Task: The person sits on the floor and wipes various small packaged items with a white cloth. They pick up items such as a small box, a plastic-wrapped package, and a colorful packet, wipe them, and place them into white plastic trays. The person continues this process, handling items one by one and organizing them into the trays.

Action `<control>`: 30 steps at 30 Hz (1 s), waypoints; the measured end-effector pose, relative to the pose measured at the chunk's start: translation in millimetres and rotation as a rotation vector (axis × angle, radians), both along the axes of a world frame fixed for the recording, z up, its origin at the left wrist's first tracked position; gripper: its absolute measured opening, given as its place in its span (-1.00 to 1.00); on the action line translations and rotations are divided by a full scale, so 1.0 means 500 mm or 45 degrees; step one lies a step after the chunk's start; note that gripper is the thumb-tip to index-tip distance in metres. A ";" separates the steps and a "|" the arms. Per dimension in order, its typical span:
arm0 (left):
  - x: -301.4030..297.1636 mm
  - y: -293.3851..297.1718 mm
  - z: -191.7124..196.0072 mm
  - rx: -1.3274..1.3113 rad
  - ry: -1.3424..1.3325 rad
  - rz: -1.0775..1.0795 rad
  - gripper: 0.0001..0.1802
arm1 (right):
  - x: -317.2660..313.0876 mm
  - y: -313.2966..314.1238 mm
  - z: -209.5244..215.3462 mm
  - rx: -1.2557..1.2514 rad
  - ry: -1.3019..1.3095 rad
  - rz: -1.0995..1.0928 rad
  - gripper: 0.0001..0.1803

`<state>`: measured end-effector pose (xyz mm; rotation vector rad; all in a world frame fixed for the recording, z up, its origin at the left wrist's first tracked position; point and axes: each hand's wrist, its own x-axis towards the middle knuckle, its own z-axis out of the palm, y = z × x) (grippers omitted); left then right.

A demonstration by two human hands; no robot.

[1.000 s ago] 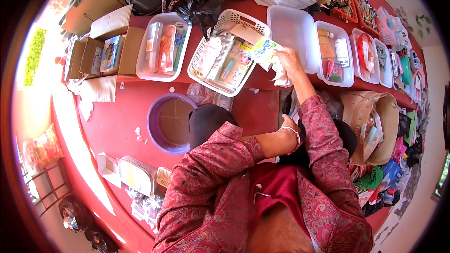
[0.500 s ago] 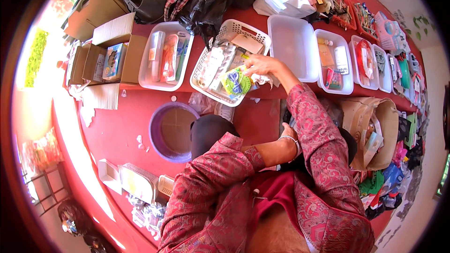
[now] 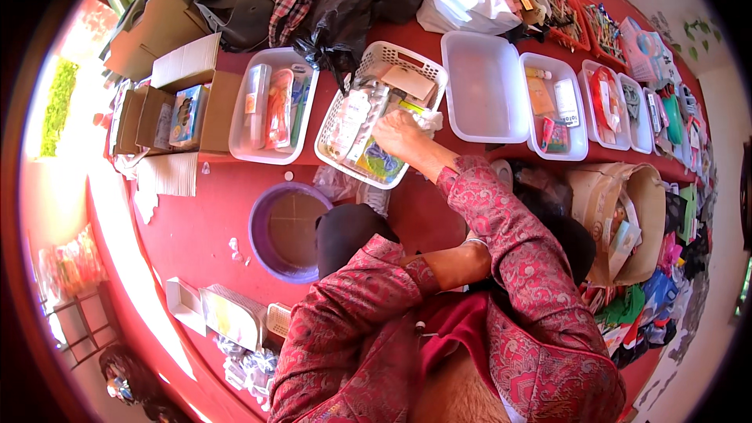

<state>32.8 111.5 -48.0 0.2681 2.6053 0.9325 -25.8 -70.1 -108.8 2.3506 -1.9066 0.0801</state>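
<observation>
My right hand (image 3: 398, 135) reaches into a white perforated basket (image 3: 325, 147), its fingers curled down over the contents. Whatever they grip is hidden beneath the hand. By the wrist, at the basket's near end, lies a yellow-green packet with a blue cord (image 3: 381, 161). Clear-wrapped packets (image 3: 348, 121) fill the left side of the basket, and a flat tan piece (image 3: 409, 81) sits toward its far end. Across my lap rests my left hand (image 3: 464, 265), a bangle at its wrist; the right sleeve partly covers it and its fingers do not show.
Left of the basket stands a white tub (image 3: 236, 145) of packaged items, beside an open cardboard box (image 3: 219, 110). An empty translucent tub (image 3: 486, 94) and smaller filled tubs (image 3: 580, 141) are to the right. A purple basin (image 3: 258, 247) and a brown paper bag (image 3: 587, 211) flank my knees.
The packet with the blue cord, earlier raised in my right hand, now lies lower in the basket. My right hand has moved left and nearer, its fingers now curled over the contents.
</observation>
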 end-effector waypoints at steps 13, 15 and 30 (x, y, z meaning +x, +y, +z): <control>-0.003 0.019 -0.019 -0.119 -0.177 0.001 -0.41 | 0.021 0.041 0.017 -0.043 -0.292 0.049 -0.82; -0.012 -0.015 0.031 -0.070 -0.399 -0.148 -0.39 | -0.023 0.023 0.014 0.103 -0.517 -0.270 -0.85; -0.013 -0.019 -0.008 -0.053 -0.131 0.006 -0.32 | -0.146 -0.036 -0.046 -0.132 -0.311 -0.661 -0.84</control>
